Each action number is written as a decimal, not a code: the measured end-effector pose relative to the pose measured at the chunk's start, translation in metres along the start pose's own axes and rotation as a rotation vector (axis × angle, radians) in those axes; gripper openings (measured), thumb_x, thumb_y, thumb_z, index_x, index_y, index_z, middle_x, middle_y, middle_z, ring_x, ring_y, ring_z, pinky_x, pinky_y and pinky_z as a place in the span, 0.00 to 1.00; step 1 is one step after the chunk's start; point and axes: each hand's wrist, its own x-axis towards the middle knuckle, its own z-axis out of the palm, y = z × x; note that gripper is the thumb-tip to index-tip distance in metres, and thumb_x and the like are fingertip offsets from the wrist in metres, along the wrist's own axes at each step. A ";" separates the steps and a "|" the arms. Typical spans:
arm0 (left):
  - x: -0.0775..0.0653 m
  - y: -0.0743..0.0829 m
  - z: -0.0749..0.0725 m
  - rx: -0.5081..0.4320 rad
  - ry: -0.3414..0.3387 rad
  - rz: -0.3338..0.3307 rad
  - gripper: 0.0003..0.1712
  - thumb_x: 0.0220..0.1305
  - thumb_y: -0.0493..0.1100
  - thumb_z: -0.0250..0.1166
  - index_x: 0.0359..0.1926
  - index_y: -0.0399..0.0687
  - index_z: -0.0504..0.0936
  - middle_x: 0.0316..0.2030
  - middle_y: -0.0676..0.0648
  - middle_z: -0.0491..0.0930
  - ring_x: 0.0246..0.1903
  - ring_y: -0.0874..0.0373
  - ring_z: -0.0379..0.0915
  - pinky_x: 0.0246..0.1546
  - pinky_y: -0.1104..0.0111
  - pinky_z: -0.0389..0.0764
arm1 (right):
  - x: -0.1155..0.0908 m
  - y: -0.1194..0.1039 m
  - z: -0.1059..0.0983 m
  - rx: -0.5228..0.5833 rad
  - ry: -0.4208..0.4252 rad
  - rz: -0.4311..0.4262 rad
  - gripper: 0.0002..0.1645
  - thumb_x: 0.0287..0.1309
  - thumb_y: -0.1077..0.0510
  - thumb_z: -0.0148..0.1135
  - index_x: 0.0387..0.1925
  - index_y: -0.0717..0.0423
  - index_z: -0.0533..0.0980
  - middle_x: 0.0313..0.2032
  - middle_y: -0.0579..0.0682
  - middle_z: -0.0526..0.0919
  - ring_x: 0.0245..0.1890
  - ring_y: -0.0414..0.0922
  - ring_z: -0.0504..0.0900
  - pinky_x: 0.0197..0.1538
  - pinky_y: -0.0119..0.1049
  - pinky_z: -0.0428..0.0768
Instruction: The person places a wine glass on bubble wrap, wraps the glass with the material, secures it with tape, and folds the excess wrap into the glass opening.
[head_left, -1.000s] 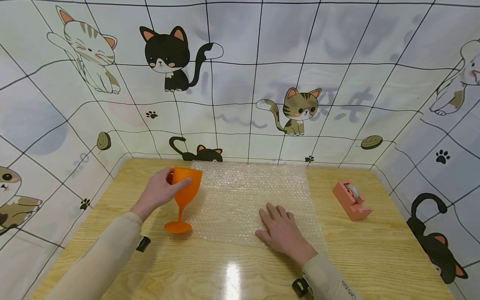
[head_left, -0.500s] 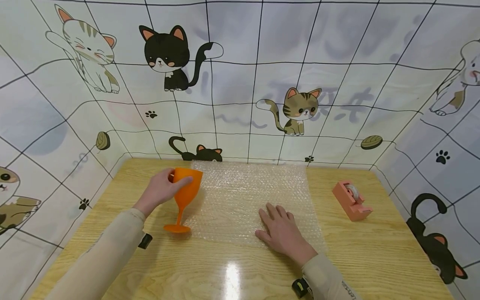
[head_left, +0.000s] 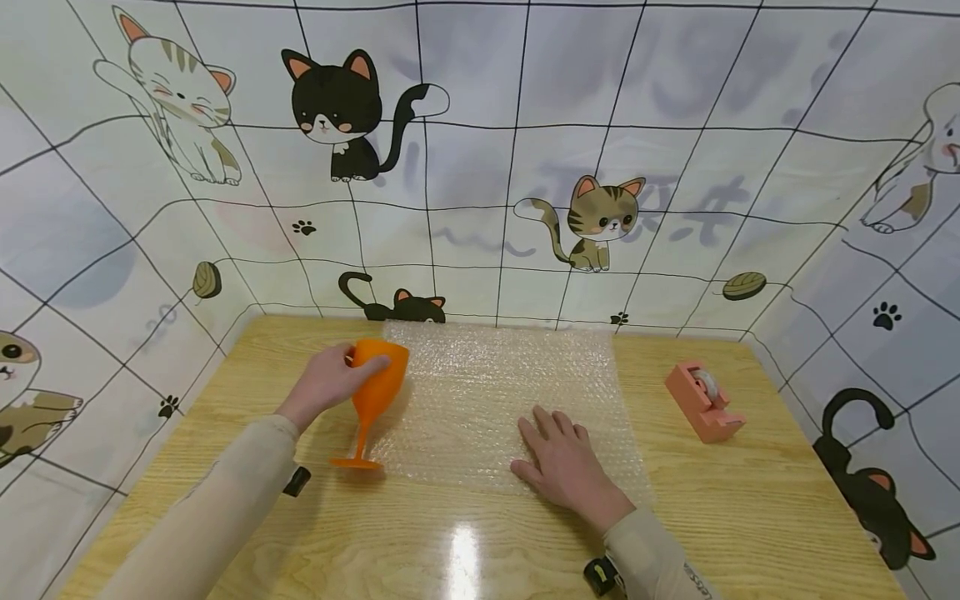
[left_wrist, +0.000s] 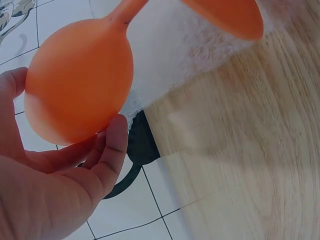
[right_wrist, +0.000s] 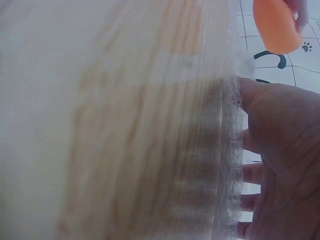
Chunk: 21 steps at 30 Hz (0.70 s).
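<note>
An orange goblet [head_left: 378, 390] is gripped around its bowl by my left hand [head_left: 327, 383], thumb on the near side and fingers behind. It leans a little, stem and foot downward, beside the left edge of a sheet of bubble wrap [head_left: 480, 400]. The left wrist view shows the goblet's bowl [left_wrist: 80, 80] between thumb and fingers, with the foot partly out of frame. My right hand [head_left: 564, 463] rests on the lower right part of the bubble wrap, fingers spread. In the right wrist view, the fingertips of the right hand [right_wrist: 285, 160] touch the bubble wrap [right_wrist: 230, 150].
A pink tape dispenser [head_left: 703, 402] with a clear roll stands to the right of the bubble wrap. The wooden table [head_left: 360, 542] backs onto a wall covering [head_left: 480, 167] printed with cartoon cats, which also runs along both sides.
The left hand has shifted slightly right and down with the goblet, and the goblet's foot now appears more edge-on. My right hand and the bubble wrap have stayed put.
</note>
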 end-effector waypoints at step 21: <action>0.021 -0.005 0.018 -0.014 -0.024 -0.096 0.44 0.65 0.77 0.56 0.46 0.36 0.77 0.34 0.44 0.76 0.34 0.51 0.71 0.32 0.65 0.69 | 0.001 0.001 0.002 0.006 0.012 -0.002 0.39 0.70 0.39 0.61 0.72 0.59 0.70 0.72 0.66 0.67 0.69 0.68 0.66 0.63 0.67 0.69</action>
